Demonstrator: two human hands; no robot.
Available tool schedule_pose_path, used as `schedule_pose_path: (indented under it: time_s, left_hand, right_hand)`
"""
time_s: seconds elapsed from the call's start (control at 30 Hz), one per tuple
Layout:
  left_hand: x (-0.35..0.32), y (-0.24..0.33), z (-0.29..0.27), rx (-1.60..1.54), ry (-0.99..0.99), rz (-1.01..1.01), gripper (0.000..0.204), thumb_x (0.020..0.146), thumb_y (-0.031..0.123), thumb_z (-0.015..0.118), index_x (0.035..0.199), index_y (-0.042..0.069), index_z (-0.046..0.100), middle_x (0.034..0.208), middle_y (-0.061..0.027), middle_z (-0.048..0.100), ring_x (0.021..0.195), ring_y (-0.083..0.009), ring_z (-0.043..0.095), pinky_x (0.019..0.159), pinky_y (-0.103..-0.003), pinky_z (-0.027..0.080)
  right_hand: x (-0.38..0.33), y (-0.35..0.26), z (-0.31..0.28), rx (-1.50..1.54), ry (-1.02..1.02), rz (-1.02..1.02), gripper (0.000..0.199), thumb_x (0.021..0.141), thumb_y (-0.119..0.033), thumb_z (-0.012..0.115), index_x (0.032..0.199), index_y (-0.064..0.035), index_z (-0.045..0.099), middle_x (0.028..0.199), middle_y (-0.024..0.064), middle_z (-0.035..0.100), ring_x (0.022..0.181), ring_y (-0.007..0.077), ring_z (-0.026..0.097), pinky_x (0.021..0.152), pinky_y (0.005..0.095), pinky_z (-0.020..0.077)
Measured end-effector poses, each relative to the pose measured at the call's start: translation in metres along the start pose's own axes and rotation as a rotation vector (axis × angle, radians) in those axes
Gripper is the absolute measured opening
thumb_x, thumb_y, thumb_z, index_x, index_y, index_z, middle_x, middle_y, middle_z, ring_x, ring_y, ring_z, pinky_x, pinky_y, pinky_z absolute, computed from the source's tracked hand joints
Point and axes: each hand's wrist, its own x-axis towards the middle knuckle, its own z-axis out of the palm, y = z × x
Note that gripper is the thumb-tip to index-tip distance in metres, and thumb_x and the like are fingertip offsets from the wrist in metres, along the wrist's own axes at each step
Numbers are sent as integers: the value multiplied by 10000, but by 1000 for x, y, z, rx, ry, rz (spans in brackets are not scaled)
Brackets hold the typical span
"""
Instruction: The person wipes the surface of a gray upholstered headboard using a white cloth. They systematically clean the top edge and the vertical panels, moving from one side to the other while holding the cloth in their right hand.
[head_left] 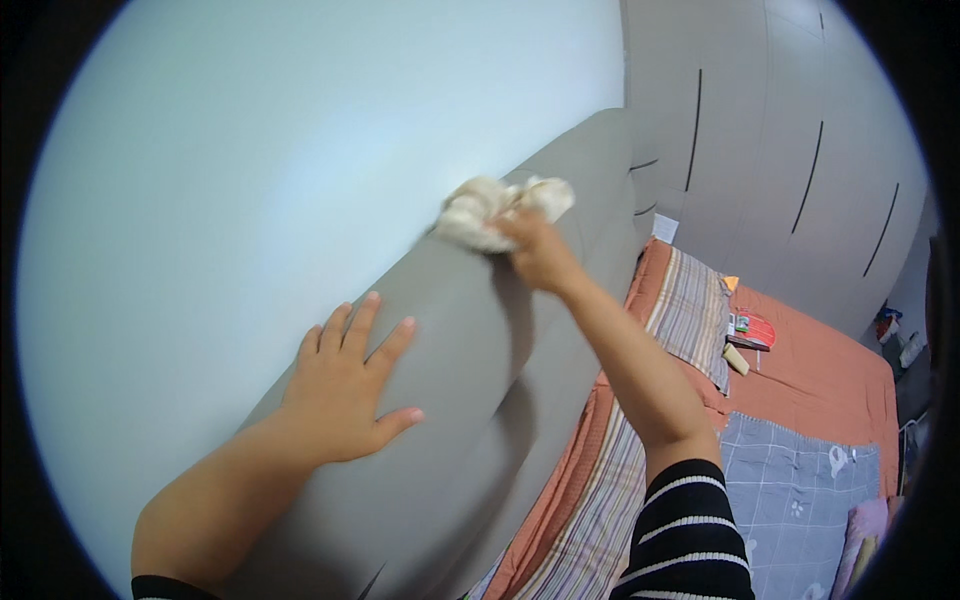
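Note:
A padded grey headboard [440, 330] runs diagonally along the wall. My right hand [537, 245] is closed on a bunched cream cloth [475, 212], which rests against the headboard's top edge; part of the cloth is blurred. Lower and to the left, my left hand [345, 390] lies flat on the headboard with its fingers spread, holding nothing. The fingers of my right hand are partly hidden by the cloth.
Right of the headboard is a bed with an orange sheet [830, 370], striped pillows [690, 305] and a grey checked blanket [800, 500]. A red round fan [760, 330] and small items lie by the pillow. A grey wardrobe [760, 150] stands beyond.

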Motion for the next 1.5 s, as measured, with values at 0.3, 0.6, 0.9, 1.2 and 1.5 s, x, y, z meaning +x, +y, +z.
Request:
schedule_pose_path:
  time_s: [0.3, 0.6, 0.9, 1.2, 1.5]
  left_hand:
    - [0, -3, 1, 5, -32, 14, 813, 811, 534, 605, 1417, 48, 365, 1462, -312, 235, 1277, -496, 308, 1012, -569, 287]
    - [-5, -3, -3, -8, -20, 27, 812, 822, 527, 593, 1427, 44, 347, 1456, -327, 234, 1262, -499, 320, 1006, -557, 296]
    - [-5, -4, 6, -15, 19, -67, 921, 822, 587, 576, 1491, 69, 212, 1522, -261, 163, 1350, -435, 256, 1048, -599, 254]
    - [0, 2, -5, 2, -118, -77, 911, 817, 548, 612, 1489, 67, 227, 1526, -254, 165, 1355, -449, 242, 1061, -589, 241]
    - [9, 11, -1, -2, -94, -50, 883, 819, 498, 636, 1481, 58, 251, 1519, -260, 185, 1337, -465, 263, 1084, -535, 239]
  right_hand:
    - [-34, -8, 14, -183, 160, -659, 512, 666, 50, 606, 1136, -143, 669, 1234, 94, 591, 1242, 316, 475, 1040, 440, 389]
    - [58, 3, 14, -488, 15, 73, 311, 749, -26, 582, 984, -156, 739, 1037, 113, 654, 1050, 310, 555, 897, 404, 460]
    - [-34, -126, 39, 118, -34, -189, 344, 733, 31, 582, 997, -137, 725, 967, 110, 623, 1002, 328, 539, 833, 435, 445]
    - [-36, 9, 30, -367, 401, -27, 499, 778, 96, 515, 1114, -222, 700, 1334, 68, 537, 1233, 337, 462, 1001, 422, 426]
    - [-27, -1, 21, -275, 405, 408, 547, 784, 50, 496, 1235, -231, 626, 1395, 127, 474, 1266, 390, 395, 994, 503, 406]
